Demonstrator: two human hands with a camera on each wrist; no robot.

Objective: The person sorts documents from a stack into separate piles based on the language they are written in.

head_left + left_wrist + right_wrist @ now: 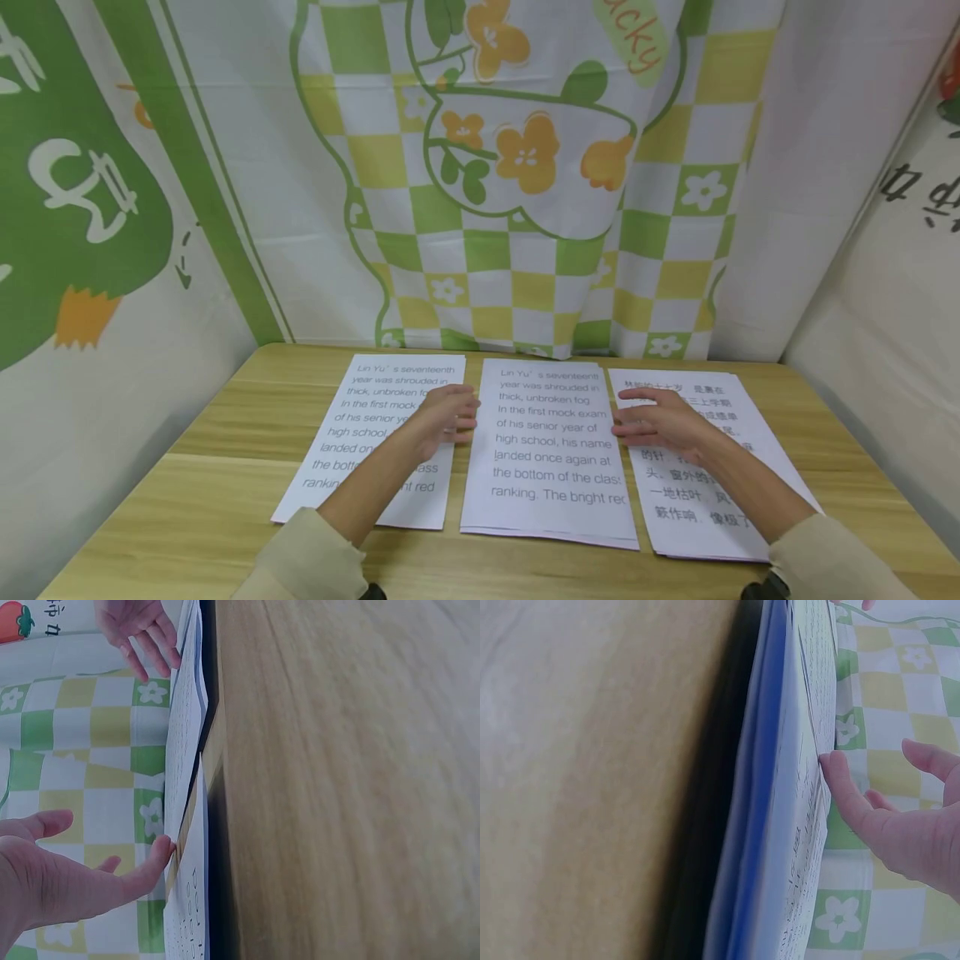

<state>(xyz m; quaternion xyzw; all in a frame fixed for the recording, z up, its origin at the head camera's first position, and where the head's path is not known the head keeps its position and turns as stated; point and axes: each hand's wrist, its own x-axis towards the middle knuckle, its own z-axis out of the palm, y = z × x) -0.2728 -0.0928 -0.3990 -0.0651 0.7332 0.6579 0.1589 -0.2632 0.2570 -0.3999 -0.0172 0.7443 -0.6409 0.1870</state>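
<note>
Three stacks of white printed paper lie side by side: a left stack with English text (408, 512), a middle stack with English text (551, 512) and a right stack with Chinese text (697, 537). My left hand (441, 418) reaches over the left stack, its fingertips near the middle stack's left edge. Over the right stack extends my right hand (663, 423), its fingertips by the middle stack's right edge. Both palms face inward with relaxed fingers and thumbs raised apart, as the left hand (86, 881) and right hand (907, 825) show in the wrist views. Neither holds anything.
The stacks lie on a wood-grain table (180, 500). A checkered floral curtain (487, 250) hangs behind its far edge, with printed cloth panels at the left (150, 333) and right (877, 333). Bare tabletop shows in front of the stacks and at both sides.
</note>
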